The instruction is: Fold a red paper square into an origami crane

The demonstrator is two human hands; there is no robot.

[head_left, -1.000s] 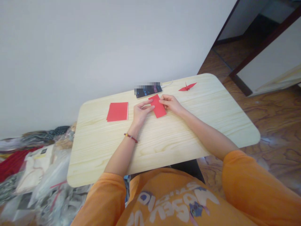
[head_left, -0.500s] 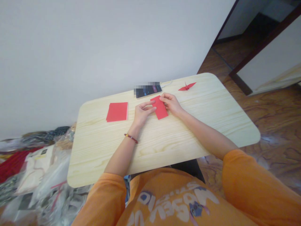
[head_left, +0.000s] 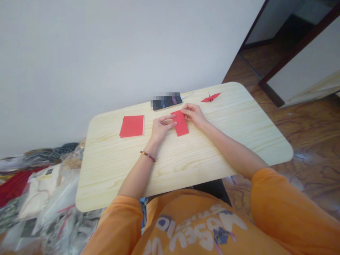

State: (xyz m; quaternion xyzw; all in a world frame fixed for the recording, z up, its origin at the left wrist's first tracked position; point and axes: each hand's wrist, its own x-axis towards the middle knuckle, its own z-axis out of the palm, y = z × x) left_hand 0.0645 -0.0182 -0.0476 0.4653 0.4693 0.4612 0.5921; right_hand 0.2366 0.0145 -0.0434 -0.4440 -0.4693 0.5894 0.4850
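Against a pale wall (head_left: 119, 53) stood a light wood-grain surface (head_left: 114, 177) with rounded corners, shown from above, with you seated or standing at its near edge. The red paper rectangle (head_left: 181, 126), longer than wide and slightly tilted, was in the far half of the surface, between your two hands; whether it lay flat or was raised a little could not be told. Your left hand (head_left: 160, 127) met its left side with thumb and forefinger spread apart, both tips on the paper. Your right hand (head_left: 194, 115) pinched its far right corner between thumb and forefinger, the other fingers curled.

Just beyond the paper lay a dark phone (head_left: 170, 102), partly pixelated, with a white cable (head_left: 188, 95) at its right end. To the left, apart from your left hand, was a stack of red square sheets (head_left: 132, 126), its edges slightly uneven. Far right sat a red folded crane (head_left: 211, 97), wings outstretched.

Your left wrist bore a beaded bracelet (head_left: 148, 156); you wore an orange shirt (head_left: 191, 219) with pale lettering. Clothes and plastic bags (head_left: 60, 191) were heaped at lower left, and a brown wood-patterned floor (head_left: 241, 194) extended at right.
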